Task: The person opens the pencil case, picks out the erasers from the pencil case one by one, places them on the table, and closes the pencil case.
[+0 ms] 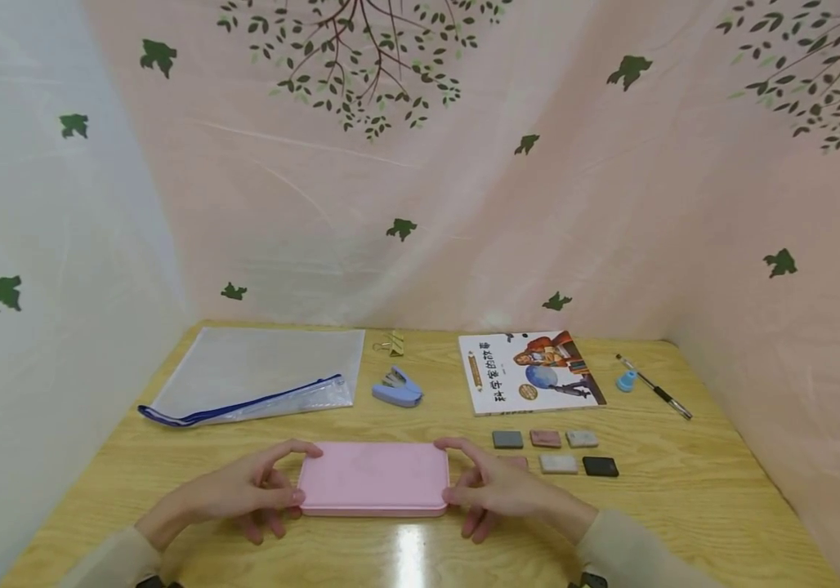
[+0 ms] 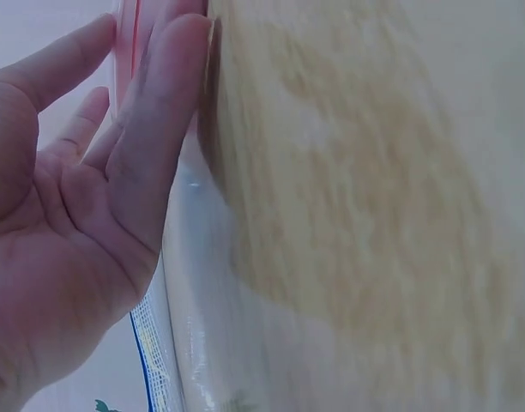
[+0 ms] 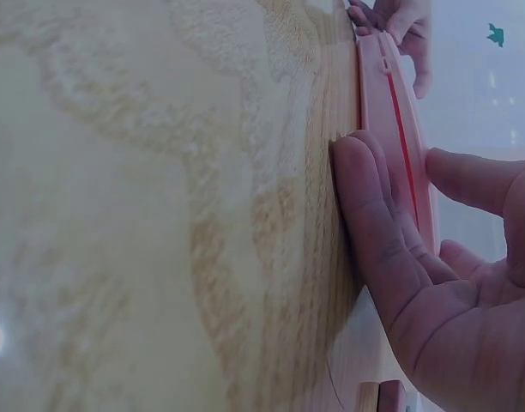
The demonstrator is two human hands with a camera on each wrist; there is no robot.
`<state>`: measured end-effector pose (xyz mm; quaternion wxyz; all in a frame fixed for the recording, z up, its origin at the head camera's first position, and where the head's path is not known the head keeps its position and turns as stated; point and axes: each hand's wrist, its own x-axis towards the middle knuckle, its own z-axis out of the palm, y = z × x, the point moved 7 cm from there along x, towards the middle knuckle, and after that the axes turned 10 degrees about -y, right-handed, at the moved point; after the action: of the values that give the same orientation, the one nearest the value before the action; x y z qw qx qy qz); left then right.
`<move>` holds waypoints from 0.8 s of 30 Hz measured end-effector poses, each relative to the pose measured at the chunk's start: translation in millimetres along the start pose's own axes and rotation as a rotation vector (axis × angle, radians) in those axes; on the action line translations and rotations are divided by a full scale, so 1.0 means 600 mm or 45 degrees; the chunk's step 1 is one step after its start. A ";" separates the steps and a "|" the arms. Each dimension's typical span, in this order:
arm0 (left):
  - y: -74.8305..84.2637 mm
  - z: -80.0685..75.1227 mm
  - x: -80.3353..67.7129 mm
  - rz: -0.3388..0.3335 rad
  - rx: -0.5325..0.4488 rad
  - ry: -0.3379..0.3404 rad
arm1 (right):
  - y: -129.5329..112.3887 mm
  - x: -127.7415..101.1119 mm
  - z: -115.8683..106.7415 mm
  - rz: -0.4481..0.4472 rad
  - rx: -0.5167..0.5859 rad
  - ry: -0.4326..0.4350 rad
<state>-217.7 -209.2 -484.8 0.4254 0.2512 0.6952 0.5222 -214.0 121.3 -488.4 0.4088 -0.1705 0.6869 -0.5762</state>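
A flat pink pencil case (image 1: 373, 478) lies closed on the wooden table, its long side towards me. My left hand (image 1: 239, 490) holds its left end, the index finger at the far corner and the thumb at the near one. At the opposite end my right hand (image 1: 504, 488) grips in the same way. In the right wrist view, a red line runs along the side of the pencil case (image 3: 400, 129), with the right thumb on its upper edge and the other fingers low beside the table. The left wrist view shows only a sliver of the case, behind the left fingers.
Behind the left hand lies a clear zip pouch (image 1: 258, 367) with blue trim. A binder clip (image 1: 394, 343) and blue stapler (image 1: 398, 389) sit mid-table. To the right are a book (image 1: 530, 371), several small blocks (image 1: 558, 464), a blue cone-shaped piece (image 1: 627, 380) and a pen (image 1: 655, 387).
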 end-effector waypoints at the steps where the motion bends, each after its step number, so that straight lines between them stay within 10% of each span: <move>1: 0.000 0.001 0.000 0.003 -0.006 -0.003 | 0.000 0.000 0.002 -0.005 0.012 -0.004; 24: 0.001 0.011 0.000 -0.008 -0.008 -0.045 | -0.001 -0.003 0.010 0.007 0.055 -0.017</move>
<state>-212.3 -205.3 -484.8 0.4401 0.2568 0.6868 0.5183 -208.4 118.4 -487.3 0.4186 -0.1635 0.6719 -0.5887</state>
